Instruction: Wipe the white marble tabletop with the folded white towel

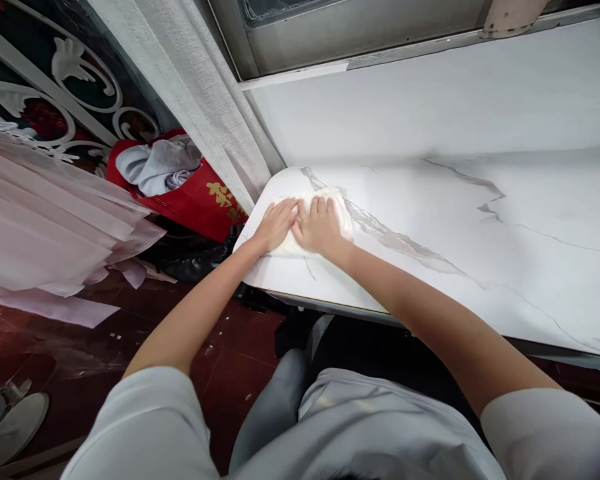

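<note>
A white cloth (pixel 344 212) lies flattened on the left end of a white marble-patterned table (pixel 405 213). My left hand (pixel 276 225) lies flat on the cloth's left part, its fingers stretched out and pointing away from me. Close beside it, my right hand (pixel 320 225) presses palm down on the cloth with its fingers spread. The two hands almost meet at the thumbs and index fingers. Much of the cloth is hidden beneath them.
A red bag (pixel 190 207) with gold lettering, holding grey-white fabric (pixel 157 163), stands left of the table. Pale pink drapery (pixel 55 220) hangs further left. A light curtain (pixel 205 87) falls by the table's far left corner. A white wall panel (pixel 430 100) rises behind.
</note>
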Available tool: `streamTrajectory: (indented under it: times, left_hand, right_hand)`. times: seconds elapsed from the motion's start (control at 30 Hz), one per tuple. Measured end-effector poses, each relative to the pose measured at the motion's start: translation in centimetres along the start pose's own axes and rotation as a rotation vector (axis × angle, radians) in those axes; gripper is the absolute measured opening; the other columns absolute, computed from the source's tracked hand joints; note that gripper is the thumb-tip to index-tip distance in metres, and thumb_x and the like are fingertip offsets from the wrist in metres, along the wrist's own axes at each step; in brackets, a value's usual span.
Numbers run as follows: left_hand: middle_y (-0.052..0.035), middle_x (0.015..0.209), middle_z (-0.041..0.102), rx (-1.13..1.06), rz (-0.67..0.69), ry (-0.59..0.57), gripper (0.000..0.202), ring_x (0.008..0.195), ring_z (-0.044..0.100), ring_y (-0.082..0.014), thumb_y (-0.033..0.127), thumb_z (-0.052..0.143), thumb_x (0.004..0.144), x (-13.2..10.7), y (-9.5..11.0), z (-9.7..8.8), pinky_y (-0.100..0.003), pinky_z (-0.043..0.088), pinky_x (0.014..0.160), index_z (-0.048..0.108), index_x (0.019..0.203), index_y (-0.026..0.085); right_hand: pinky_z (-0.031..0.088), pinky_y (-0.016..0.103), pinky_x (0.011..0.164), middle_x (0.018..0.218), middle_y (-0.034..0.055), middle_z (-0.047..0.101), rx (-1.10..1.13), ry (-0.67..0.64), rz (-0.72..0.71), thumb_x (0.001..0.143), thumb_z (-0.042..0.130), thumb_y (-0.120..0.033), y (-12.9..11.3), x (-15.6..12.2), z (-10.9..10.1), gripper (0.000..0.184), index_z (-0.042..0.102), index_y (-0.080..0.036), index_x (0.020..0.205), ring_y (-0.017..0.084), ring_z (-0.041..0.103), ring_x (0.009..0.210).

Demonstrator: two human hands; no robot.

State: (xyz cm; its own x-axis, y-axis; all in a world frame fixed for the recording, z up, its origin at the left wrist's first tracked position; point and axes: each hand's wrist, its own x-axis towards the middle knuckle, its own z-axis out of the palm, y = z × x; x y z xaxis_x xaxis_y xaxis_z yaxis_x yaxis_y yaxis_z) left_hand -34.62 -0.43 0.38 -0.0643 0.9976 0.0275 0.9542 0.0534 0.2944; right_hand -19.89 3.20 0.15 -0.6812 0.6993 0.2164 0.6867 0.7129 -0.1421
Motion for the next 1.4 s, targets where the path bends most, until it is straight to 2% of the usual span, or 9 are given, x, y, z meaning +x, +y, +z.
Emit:
streamTrajectory:
  times: [0.17, 0.3, 0.43, 0.6, 0.8, 1.0, 1.17, 1.4]
  left_hand:
    - [-0.0036, 0.158, 0.041, -0.06, 0.075, 0.032, 0.055, 0.149, 0.03, -0.0166, 0.038, 0.018, 0.101, 7.9, -0.5, 0.4, -0.041, 0.011, 0.126, 0.04, 0.148, 0.022]
    - [-0.0037, 0.156, 0.045, -0.081, 0.088, 0.07, 0.054, 0.148, 0.033, -0.0178, 0.037, 0.017, 0.102, 12.7, -0.2, 1.0, -0.043, 0.013, 0.126, 0.043, 0.146, 0.023]
    - [-0.0045, 0.156, 0.045, -0.068, 0.07, 0.085, 0.054, 0.147, 0.035, -0.0178, 0.036, 0.016, 0.102, 15.7, 0.5, 1.3, -0.045, 0.013, 0.125, 0.043, 0.146, 0.022]
    - [-0.005, 0.156, 0.045, -0.054, 0.095, 0.082, 0.055, 0.147, 0.034, -0.0174, 0.035, 0.013, 0.103, 17.3, 0.6, 1.4, -0.045, 0.014, 0.125, 0.043, 0.146, 0.022]
    - [-0.0062, 0.158, 0.042, -0.052, 0.101, 0.083, 0.057, 0.149, 0.031, -0.018, 0.036, 0.011, 0.103, 16.4, 1.0, 1.5, -0.046, 0.013, 0.125, 0.041, 0.148, 0.019]
    - [-0.004, 0.16, 0.039, -0.075, 0.091, 0.048, 0.058, 0.151, 0.027, -0.0172, 0.038, 0.011, 0.102, 13.9, 2.3, 1.5, -0.045, 0.011, 0.126, 0.038, 0.15, 0.02]
    - [-0.004, 0.163, 0.034, -0.069, 0.069, 0.016, 0.058, 0.152, 0.023, -0.0154, 0.038, 0.012, 0.103, 10.4, 3.7, 1.5, -0.041, 0.008, 0.126, 0.034, 0.153, 0.018]
    - [-0.0061, 0.161, 0.037, 0.014, 0.107, 0.045, 0.055, 0.152, 0.026, -0.017, 0.035, 0.014, 0.104, 3.9, 5.8, 2.6, -0.044, 0.011, 0.126, 0.036, 0.151, 0.018]
  right_hand:
    - [0.018, 0.065, 0.112, 0.152, 0.0307, 0.039, 0.017, 0.024, 0.083, 0.1, 0.03, -0.031, 4.2, 5.2, 0.9, 0.061, 0.034, 0.0, 0.152, 0.043, 0.033, 0.142]
    - [0.017, 0.062, 0.113, 0.152, 0.0288, 0.04, 0.009, 0.049, 0.096, 0.1, 0.029, -0.032, 7.8, 8.5, 1.7, 0.06, 0.036, -0.003, 0.152, 0.041, 0.034, 0.141]
    - [0.014, 0.065, 0.112, 0.149, 0.0277, 0.044, -0.011, 0.086, 0.085, 0.1, 0.027, -0.033, 10.5, 10.7, 2.4, 0.059, 0.038, -0.005, 0.151, 0.04, 0.037, 0.137]
    - [0.011, 0.067, 0.112, 0.144, 0.0263, 0.048, -0.024, 0.091, 0.116, 0.1, 0.026, -0.033, 11.7, 11.8, 2.7, 0.058, 0.039, -0.006, 0.15, 0.038, 0.04, 0.133]
    - [0.009, 0.068, 0.112, 0.148, 0.0262, 0.043, -0.03, 0.083, 0.11, 0.101, 0.025, -0.032, 11.4, 11.0, 2.5, 0.058, 0.036, -0.007, 0.152, 0.038, 0.036, 0.137]
    - [0.011, 0.069, 0.111, 0.15, 0.0277, 0.042, -0.025, 0.109, 0.123, 0.1, 0.028, -0.03, 10.6, 8.3, 2.0, 0.057, 0.037, -0.008, 0.152, 0.038, 0.035, 0.14]
    - [0.013, 0.068, 0.112, 0.151, 0.0289, 0.04, -0.04, 0.106, 0.121, 0.099, 0.029, -0.03, 9.2, 4.9, 1.5, 0.058, 0.037, -0.009, 0.153, 0.039, 0.034, 0.142]
    - [0.016, 0.07, 0.11, 0.151, 0.0306, 0.039, -0.09, 0.093, 0.068, 0.101, 0.026, -0.033, 7.1, -1.8, 0.5, 0.059, 0.035, -0.007, 0.154, 0.042, 0.034, 0.142]
